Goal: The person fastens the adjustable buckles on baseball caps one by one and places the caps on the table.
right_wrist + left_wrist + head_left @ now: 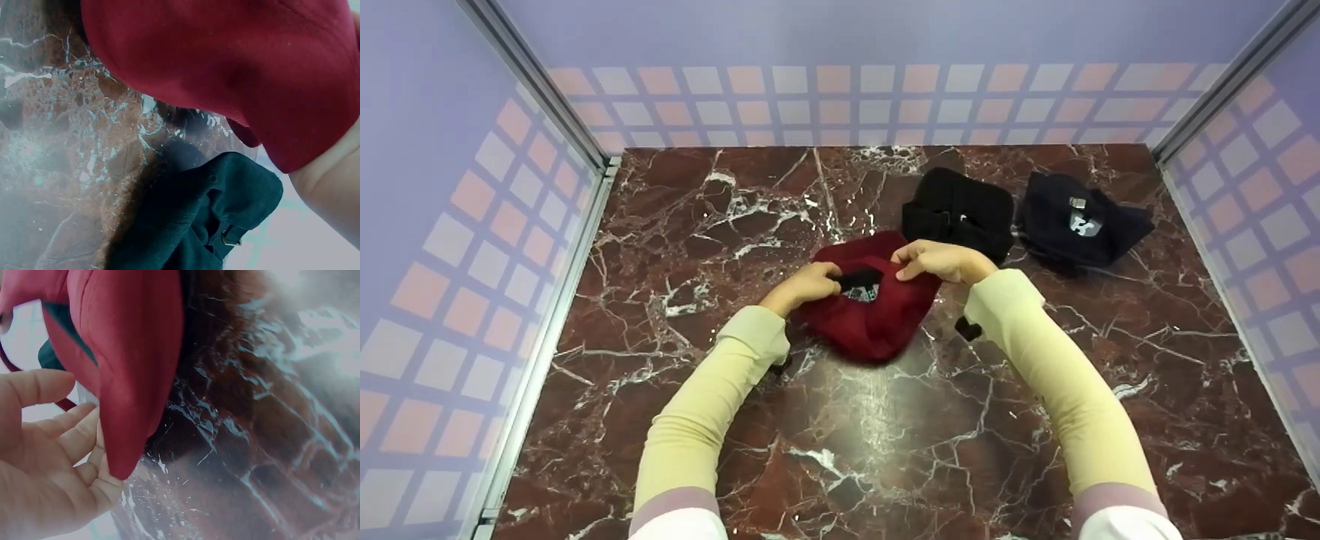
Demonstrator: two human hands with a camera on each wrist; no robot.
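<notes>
A dark red cap [877,330] is held up over the marbled table between both hands, its opening turned upward. Inside it show a dark band and a pale label. My left hand [808,286] pinches the left side of the rim between thumb and fingers; the left wrist view shows this hand [50,450] beside the hanging red fabric [129,354]. On the opposite side, my right hand [941,260] grips the rim. In the right wrist view the red cap [225,62] covers most of that hand's fingers, and a black cap [191,219] lies below it.
Behind my right hand lies the black cap [960,206], with a strap and small buckle. Farther right is a navy cap [1050,225] with a white emblem. Tiled lilac panels enclose the left, back and right sides of the table [697,450].
</notes>
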